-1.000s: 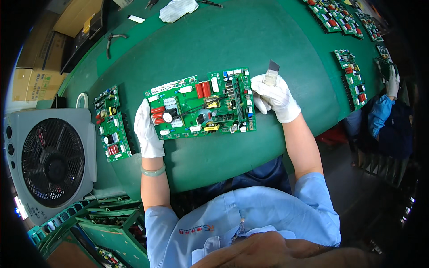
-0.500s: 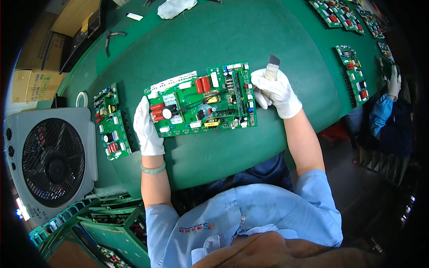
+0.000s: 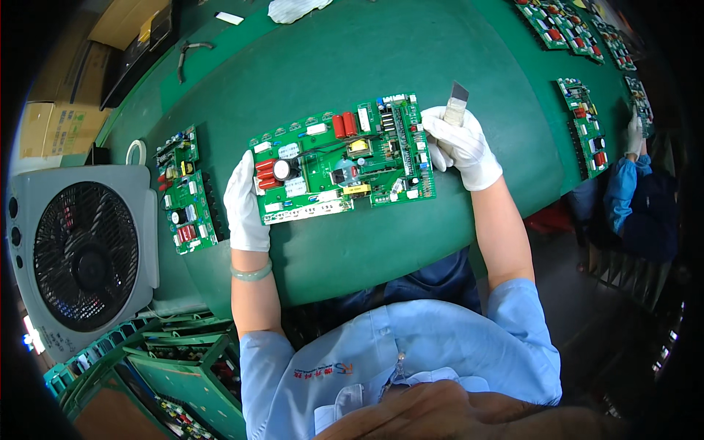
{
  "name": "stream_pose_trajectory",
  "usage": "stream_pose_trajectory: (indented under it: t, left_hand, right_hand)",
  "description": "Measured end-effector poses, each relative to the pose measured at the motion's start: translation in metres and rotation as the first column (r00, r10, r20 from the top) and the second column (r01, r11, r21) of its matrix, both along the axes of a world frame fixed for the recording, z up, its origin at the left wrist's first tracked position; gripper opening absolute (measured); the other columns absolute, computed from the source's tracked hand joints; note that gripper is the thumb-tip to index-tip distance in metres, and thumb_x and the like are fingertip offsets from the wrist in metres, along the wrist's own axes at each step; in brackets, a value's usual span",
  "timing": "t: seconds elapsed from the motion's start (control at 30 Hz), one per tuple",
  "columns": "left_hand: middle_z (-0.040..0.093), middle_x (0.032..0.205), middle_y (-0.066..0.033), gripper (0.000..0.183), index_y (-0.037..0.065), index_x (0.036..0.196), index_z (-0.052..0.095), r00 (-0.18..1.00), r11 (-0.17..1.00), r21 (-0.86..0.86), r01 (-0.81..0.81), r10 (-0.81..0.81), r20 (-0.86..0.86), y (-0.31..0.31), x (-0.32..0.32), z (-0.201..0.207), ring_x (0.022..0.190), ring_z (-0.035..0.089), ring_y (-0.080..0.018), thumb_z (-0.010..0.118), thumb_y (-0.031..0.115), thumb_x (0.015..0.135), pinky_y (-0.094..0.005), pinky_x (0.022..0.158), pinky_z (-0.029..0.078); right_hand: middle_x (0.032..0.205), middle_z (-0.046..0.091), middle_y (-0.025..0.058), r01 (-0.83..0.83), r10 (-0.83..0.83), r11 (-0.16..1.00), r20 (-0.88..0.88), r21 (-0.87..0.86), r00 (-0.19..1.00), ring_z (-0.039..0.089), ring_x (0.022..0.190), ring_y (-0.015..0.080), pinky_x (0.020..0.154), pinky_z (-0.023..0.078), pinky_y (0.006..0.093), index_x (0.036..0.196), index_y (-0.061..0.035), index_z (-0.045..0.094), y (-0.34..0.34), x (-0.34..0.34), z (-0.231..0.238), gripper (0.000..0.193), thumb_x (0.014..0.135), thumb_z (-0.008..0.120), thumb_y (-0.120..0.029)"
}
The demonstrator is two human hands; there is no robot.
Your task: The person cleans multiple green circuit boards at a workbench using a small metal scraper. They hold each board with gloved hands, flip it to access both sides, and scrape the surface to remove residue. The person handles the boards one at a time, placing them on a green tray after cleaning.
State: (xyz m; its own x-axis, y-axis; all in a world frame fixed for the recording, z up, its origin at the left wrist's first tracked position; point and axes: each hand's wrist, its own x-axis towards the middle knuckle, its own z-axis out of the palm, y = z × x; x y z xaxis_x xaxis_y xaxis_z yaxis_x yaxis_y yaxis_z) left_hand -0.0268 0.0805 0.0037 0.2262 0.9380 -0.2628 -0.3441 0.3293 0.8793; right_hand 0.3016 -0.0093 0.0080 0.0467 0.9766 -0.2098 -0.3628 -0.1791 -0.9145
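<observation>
A green circuit board (image 3: 323, 167), crowded with red, white, yellow and black parts, is held tilted above the green table mat. My left hand (image 3: 246, 202), in a white glove, grips its left edge, thumb on the near face and the fingers partly hidden. In my right hand (image 3: 463, 147), also gloved, is a short flat tool (image 3: 456, 105) with a pale wrapped handle and a dark, slanted, blade-like tip pointing away from me. The fingers of that hand are closed beside the board's right edge; whether they also grip the board I cannot tell.
Another circuit board (image 3: 183, 194) lies to the left, near a grey box fan (image 3: 88, 253) and a tape roll (image 3: 136, 152). Pliers (image 3: 192, 57) and a white cloth (image 3: 297, 9) lie at the far side. More boards (image 3: 583, 126) are at right, near a co-worker's gloved hand (image 3: 635, 133).
The board has tipped the other way: its white edge strip showed on the far side and now shows on the near side. Both hands keep their holds, the right one slightly farther right.
</observation>
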Motion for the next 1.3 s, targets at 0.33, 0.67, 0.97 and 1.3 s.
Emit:
stream_pose_trajectory:
  t: [0.33,0.67,0.97,1.3]
  left_hand:
    - [0.067,0.110,-0.0116,0.035,-0.002,0.121,0.058,1.000,1.000,-0.010,-0.027,0.027,0.010,-0.005,0.001,0.009,0.096,0.067,-0.0174,0.047,0.025,0.103,-0.0315,0.085,0.055]
    - [0.065,0.116,-0.0127,0.038,-0.001,0.124,0.056,0.994,0.999,0.003,0.037,-0.037,0.107,-0.006,-0.007,0.006,0.102,0.066,-0.0200,0.041,0.028,0.104,-0.0340,0.090,0.054]
    - [0.064,0.118,-0.0131,0.039,-0.002,0.125,0.055,0.986,0.999,0.002,0.040,-0.039,0.160,-0.005,-0.006,0.005,0.103,0.065,-0.0209,0.041,0.028,0.104,-0.0350,0.092,0.053]
    - [0.063,0.122,-0.0141,0.042,-0.002,0.130,0.052,0.984,0.997,0.069,0.045,-0.056,0.169,-0.008,-0.006,0.005,0.107,0.064,-0.0222,0.038,0.029,0.105,-0.0362,0.093,0.052]
  right_hand:
    - [0.059,0.059,0.0053,0.052,-0.052,0.999,0.014,-0.008,0.999,0.047,0.039,0.0088,0.037,0.029,0.0233,0.101,0.0026,0.067,0.001,-0.003,0.000,0.030,0.089,0.067,-0.024]
    - [0.070,0.063,0.0061,0.038,-0.036,0.999,0.041,-0.037,0.999,0.050,0.042,0.0093,0.037,0.030,0.0224,0.099,0.0023,0.066,0.000,-0.001,0.003,0.028,0.087,0.069,-0.023]
    - [0.067,0.062,0.0051,0.074,-0.072,0.997,0.055,-0.034,0.996,0.051,0.040,0.0095,0.037,0.031,0.0221,0.098,0.0028,0.066,-0.002,0.000,0.000,0.027,0.087,0.070,-0.021]
    - [0.064,0.060,0.0042,0.070,-0.070,0.997,0.024,-0.015,0.997,0.052,0.041,0.0098,0.036,0.031,0.0219,0.095,0.0021,0.066,-0.002,0.002,-0.004,0.024,0.086,0.071,-0.019]
